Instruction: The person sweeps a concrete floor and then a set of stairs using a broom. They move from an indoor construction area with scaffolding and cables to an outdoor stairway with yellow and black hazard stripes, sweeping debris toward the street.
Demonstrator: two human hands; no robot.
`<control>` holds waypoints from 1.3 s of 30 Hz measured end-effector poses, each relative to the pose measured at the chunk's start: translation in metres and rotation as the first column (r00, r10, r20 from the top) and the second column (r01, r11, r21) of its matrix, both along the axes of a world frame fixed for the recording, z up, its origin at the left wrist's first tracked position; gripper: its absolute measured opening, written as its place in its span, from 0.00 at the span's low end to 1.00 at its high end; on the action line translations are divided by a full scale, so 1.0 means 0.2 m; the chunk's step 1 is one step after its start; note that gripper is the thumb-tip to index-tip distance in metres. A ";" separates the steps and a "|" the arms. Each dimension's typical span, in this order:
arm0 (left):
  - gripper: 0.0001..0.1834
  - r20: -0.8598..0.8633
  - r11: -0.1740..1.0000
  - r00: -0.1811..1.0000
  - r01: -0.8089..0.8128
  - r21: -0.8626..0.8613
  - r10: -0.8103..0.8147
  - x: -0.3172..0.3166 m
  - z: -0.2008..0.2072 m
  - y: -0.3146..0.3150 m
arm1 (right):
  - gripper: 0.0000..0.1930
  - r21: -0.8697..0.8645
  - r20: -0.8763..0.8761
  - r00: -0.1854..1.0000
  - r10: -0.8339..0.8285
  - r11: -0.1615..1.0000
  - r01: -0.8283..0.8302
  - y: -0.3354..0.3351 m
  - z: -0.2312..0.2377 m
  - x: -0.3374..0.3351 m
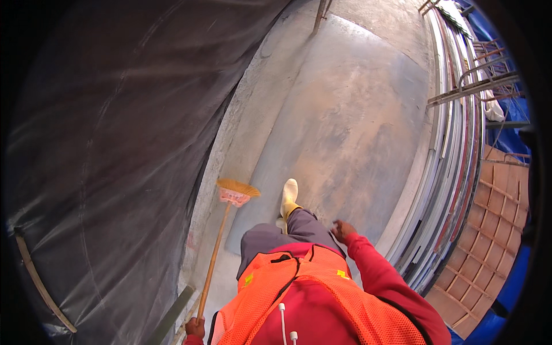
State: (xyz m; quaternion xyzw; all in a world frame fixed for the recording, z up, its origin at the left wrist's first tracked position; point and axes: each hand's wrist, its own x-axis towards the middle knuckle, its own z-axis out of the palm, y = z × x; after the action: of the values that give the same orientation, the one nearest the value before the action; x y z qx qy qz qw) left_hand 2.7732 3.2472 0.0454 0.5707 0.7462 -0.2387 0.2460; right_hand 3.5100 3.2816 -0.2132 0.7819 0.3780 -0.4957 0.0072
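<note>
My left hand (195,328) is closed round the lower end of a long wooden handle at the bottom left. It belongs to a broom (215,259), whose pink head (236,197) and yellow-orange bristles (237,187) point away from me, near the edge of the dark sheeting. My right hand (343,231) hangs in front of my right thigh, fingers loosely curled and a little apart, with nothing seen in it. A pale yellow boot (290,195) on my foot is on the grey floor sheet (339,132); my other foot is mostly hidden.
Black plastic sheeting (115,144) rises along the left. Long pipes and boards (445,190) lie stacked on the right, beside metal frames (477,89), a wooden grid panel (489,230) and blue tarpaulin (509,135). A rusty leg (319,16) stands on the concrete ahead.
</note>
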 end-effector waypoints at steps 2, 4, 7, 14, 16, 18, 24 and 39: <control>0.29 -0.035 0.999 0.999 0.022 -0.047 -0.024 -0.02 -0.06 0.08 | 0.23 0.208 0.000 0.999 -0.044 0.977 0.043 0.33 0.08 0.04; 0.28 -0.115 0.989 0.992 -0.060 -0.133 0.044 -0.06 -0.04 0.17 | 0.22 0.329 -0.015 0.995 -0.099 0.939 0.098 0.60 0.18 0.06; 0.25 0.037 0.999 0.999 -0.034 -0.037 0.036 -0.14 0.12 0.33 | 0.22 0.393 -0.025 0.992 -0.120 0.912 0.120 0.83 0.27 0.01; 0.28 0.000 0.997 1.000 -0.007 -0.072 0.007 -0.31 0.24 0.66 | 0.22 0.148 -0.147 0.986 0.083 0.987 -0.062 0.71 0.17 -0.57; 0.29 0.118 0.999 0.993 0.011 -0.033 -0.007 -0.32 -0.06 0.73 | 0.22 0.082 -0.106 0.994 0.036 0.996 -0.027 0.63 0.15 -0.71; 0.28 0.153 0.999 0.988 0.028 -0.031 -0.023 -0.31 -0.41 0.83 | 0.22 0.143 -0.091 0.993 -0.080 0.985 0.092 0.55 0.14 -0.79; 0.35 0.400 0.995 0.916 0.074 -0.065 -0.042 0.33 -1.13 1.40 | 0.23 -0.037 0.112 0.994 -0.018 0.999 0.022 0.38 0.28 -0.97; 0.30 0.853 0.669 0.458 0.719 -0.190 -0.250 0.97 -0.69 1.40 | 0.13 -0.027 -0.500 0.209 -0.840 0.257 0.966 0.79 0.45 -1.73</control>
State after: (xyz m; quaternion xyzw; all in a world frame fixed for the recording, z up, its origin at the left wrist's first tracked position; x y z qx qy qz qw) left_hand 2.9681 3.5280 -0.0917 0.7188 0.2615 -0.2292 0.6020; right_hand 3.1633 3.4393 -0.1241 0.7159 -0.0992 -0.4936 -0.4837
